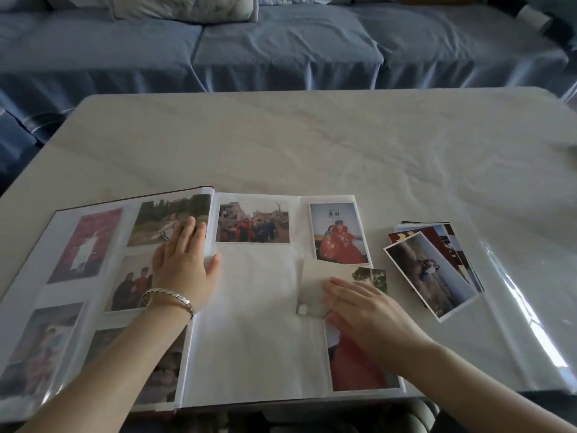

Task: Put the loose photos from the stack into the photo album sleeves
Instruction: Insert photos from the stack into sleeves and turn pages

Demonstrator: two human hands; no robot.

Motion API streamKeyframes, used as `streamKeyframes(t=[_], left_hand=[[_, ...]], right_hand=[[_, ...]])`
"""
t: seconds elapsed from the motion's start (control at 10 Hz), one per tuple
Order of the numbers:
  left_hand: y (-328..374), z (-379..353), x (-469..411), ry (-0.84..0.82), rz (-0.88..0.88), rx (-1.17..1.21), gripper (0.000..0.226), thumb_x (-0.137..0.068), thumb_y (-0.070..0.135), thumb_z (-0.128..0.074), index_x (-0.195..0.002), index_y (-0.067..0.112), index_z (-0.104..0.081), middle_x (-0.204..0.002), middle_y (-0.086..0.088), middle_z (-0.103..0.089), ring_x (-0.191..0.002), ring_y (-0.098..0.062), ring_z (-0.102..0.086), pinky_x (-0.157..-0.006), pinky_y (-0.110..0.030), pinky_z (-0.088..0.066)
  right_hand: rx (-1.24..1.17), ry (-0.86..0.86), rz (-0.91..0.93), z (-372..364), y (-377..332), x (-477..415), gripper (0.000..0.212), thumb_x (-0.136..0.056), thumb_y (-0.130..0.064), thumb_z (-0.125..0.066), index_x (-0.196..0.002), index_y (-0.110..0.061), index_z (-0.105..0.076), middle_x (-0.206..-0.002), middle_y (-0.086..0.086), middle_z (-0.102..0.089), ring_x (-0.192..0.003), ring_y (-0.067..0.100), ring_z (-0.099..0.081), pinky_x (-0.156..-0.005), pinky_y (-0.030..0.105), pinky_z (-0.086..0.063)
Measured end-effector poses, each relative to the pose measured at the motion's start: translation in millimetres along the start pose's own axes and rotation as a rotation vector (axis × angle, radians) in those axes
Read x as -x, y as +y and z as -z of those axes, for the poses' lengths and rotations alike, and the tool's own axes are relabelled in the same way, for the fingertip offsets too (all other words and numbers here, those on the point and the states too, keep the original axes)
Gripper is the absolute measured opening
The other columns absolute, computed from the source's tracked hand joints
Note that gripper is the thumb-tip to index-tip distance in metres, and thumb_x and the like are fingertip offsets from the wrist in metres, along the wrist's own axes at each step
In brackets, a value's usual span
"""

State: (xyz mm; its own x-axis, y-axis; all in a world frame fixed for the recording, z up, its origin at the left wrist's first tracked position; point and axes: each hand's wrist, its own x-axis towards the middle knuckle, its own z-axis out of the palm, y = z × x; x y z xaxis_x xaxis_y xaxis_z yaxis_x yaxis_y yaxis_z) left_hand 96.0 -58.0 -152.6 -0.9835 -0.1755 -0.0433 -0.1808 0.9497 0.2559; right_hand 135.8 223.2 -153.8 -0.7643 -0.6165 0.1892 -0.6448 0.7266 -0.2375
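Both hands lie flat and open on the album (249,323): left hand (184,264) pins its spine, right hand (365,310) presses a photo (315,289). Beyond the right hand's little-finger side sits the stack (434,270); prints look thin, slick, bendable, best pinched by edges

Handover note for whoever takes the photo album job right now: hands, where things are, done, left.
Left hand: flat, palm down on the open album by its spine, holding nothing.
Right hand: flat on a pale photo on the right page, pressing or sliding it; a grip cannot be told.
Stack of loose photos: fanned on the table, right of the album.
Done: left page is full; right page shows a group photo top left, a portrait top right and a red photo at the bottom right.
Left: seat the pale photo, fill the bare middle of the right page, work through the stack.
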Motion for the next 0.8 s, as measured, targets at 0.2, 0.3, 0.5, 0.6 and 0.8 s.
streamKeyframes(t=[0.2,0.3,0.5,0.6,0.8], left_hand=[[0,1,0,0.003,-0.005,0.007,0.061,-0.095,0.033,-0.042,-0.149,0.016,-0.019,-0.158,0.0,-0.006,-0.145,-0.016,-0.003,-0.115,-0.035,-0.005],[-1,2,0,0.0,-0.003,0.004,0.06,-0.096,0.034,-0.041,-0.149,0.017,-0.018,-0.158,0.0,-0.006,-0.145,-0.016,-0.003,-0.115,-0.036,-0.005],[-3,2,-1,0.003,-0.007,0.011,0.061,-0.096,0.034,-0.042,-0.149,0.017,-0.018,-0.158,0.0,-0.006,-0.145,-0.016,-0.003,-0.115,-0.036,-0.005],[-2,2,0,0.01,-0.005,0.021,0.06,-0.095,0.032,-0.043,-0.149,0.016,-0.02,-0.158,-0.001,-0.008,-0.145,-0.017,-0.005,-0.115,-0.036,-0.005],[-2,2,0,-0.002,-0.003,0.013,0.06,-0.097,0.035,-0.039,-0.149,0.018,-0.016,-0.158,0.001,-0.005,-0.145,-0.016,-0.001,-0.115,-0.036,-0.003]], right_hand=[[-0.048,-0.311,-0.256,7,17,-22,0.082,-0.08,-0.056,-0.059,-0.147,-0.027,-0.021,-0.156,-0.005,-0.011,-0.142,0.011,-0.007,-0.111,0.022,-0.001],[0.082,-0.405,-0.371,13,25,-33,0.109,-0.062,-0.071,-0.064,-0.148,-0.029,-0.011,-0.144,-0.001,-0.026,-0.135,0.02,-0.019,-0.113,0.035,-0.013],[-0.057,-0.3,-0.49,17,21,-38,0.055,-0.073,-0.05,-0.071,-0.117,-0.023,-0.051,-0.108,-0.004,-0.044,-0.101,0.02,-0.051,-0.077,0.029,-0.039],[-0.166,-0.195,-0.619,29,33,-38,0.03,-0.083,-0.039,-0.065,-0.107,-0.024,-0.054,-0.09,-0.001,-0.062,-0.077,0.02,-0.057,-0.056,0.028,-0.039],[-0.073,-0.055,-0.683,47,53,-42,0.057,-0.083,-0.037,-0.066,-0.135,-0.033,-0.042,-0.088,0.003,-0.059,-0.071,0.019,-0.046,-0.048,0.023,-0.028]])
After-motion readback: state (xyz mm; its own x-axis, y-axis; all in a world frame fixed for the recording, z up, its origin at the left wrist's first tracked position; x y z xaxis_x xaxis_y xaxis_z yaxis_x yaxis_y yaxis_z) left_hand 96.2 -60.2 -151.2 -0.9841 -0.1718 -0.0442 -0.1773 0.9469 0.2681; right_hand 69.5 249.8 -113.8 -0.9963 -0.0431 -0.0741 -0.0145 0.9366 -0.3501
